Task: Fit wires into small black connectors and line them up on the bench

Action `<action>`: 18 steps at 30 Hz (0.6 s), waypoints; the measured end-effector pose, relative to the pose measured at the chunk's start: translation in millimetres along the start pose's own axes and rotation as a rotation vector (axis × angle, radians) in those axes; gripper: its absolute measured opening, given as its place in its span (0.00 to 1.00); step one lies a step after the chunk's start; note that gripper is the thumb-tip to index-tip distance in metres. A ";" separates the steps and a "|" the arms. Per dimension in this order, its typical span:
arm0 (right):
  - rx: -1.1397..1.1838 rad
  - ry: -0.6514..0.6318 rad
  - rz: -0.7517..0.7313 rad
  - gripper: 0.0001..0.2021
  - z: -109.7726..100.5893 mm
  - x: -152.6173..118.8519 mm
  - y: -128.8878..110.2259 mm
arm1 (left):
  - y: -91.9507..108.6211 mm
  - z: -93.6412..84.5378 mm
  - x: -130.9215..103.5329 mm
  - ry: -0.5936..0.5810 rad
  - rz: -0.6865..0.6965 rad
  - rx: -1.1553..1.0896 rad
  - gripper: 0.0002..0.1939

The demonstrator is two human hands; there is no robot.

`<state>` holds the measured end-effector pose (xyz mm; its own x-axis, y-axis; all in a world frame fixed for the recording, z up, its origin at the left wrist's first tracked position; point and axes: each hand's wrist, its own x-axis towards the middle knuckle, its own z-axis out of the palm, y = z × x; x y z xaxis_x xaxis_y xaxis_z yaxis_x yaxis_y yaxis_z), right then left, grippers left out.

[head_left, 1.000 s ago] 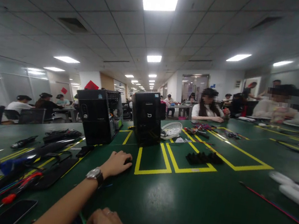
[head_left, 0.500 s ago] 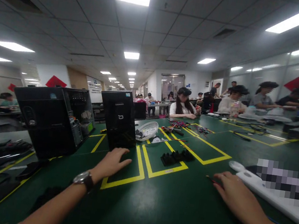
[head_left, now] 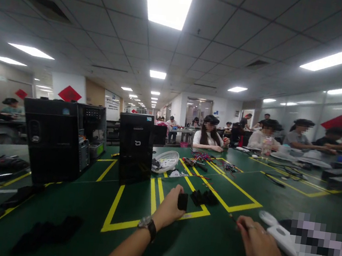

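My left hand (head_left: 168,208) holds a small black block (head_left: 182,201), fingers closed around its left side, above the yellow tape line (head_left: 195,213) near the middle of the green table (head_left: 198,250). A metal-cased wristwatch (head_left: 147,224) sits on that wrist. At 3 o'clock from the block, just beside it, lies a cluster of similar black blocks (head_left: 203,197) inside a taped rectangle. My right hand (head_left: 254,239) rests at 4 o'clock from the block, fingers narrow and pinched on the end of a thin red rod (head_left: 233,219); a ring shows on one finger. A white plastic device (head_left: 279,235) lies just beyond that hand, partly blurred out.

At 11 o'clock stands a black tower PC case (head_left: 135,146) with a small round logo on its side panel, too small to read. At 9 o'clock a second black PC case (head_left: 53,139) stands with its side open. A white perforated basket (head_left: 165,161) sits at 12 o'clock, with coloured cables (head_left: 203,156) behind it.

The table surface is a smooth, matte green mat marked in yellow tape rectangles. The room is an open office with a tiled ceiling and panel lights; red diamond signs (head_left: 69,94) hang on the walls, writing illegible. Other people sit at the far side.
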<state>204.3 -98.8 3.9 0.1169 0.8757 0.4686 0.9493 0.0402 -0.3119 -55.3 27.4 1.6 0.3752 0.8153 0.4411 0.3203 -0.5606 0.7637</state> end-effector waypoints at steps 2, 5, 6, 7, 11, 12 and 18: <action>0.169 -0.003 -0.025 0.11 -2.4 -3.2 -23.6 | 4.9 -13.8 -20.7 0.011 -0.030 -0.106 0.22; 0.405 -0.086 -0.052 0.12 -5.3 -10.9 -72.1 | 12.6 -29.3 -52.3 0.085 -0.150 -0.424 0.26; 0.470 -0.119 -0.061 0.12 -6.0 -13.9 -90.0 | 16.5 -33.4 -62.0 0.118 -0.191 -0.538 0.27; 0.530 -0.151 -0.078 0.13 -6.6 -16.8 -107.9 | 21.3 -37.1 -71.0 0.143 -0.228 -0.629 0.29; 0.731 -0.277 -0.189 0.14 -3.6 -27.3 -169.6 | 46.8 -51.5 -102.4 0.194 -0.307 -0.816 0.41; 0.758 -0.297 -0.203 0.15 -0.7 -29.7 -181.2 | 52.6 -55.0 -109.2 0.207 -0.303 -0.847 0.43; 0.888 -0.455 -0.062 0.17 32.9 -43.8 -218.3 | 61.3 -78.8 -140.3 0.280 -0.337 -1.116 0.36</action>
<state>-17.7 -130.2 24.3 -0.2244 0.9534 0.2017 0.3657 0.2742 -0.8894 -156.9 -109.9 23.7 0.1709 0.9777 0.1223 -0.6170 0.0094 0.7869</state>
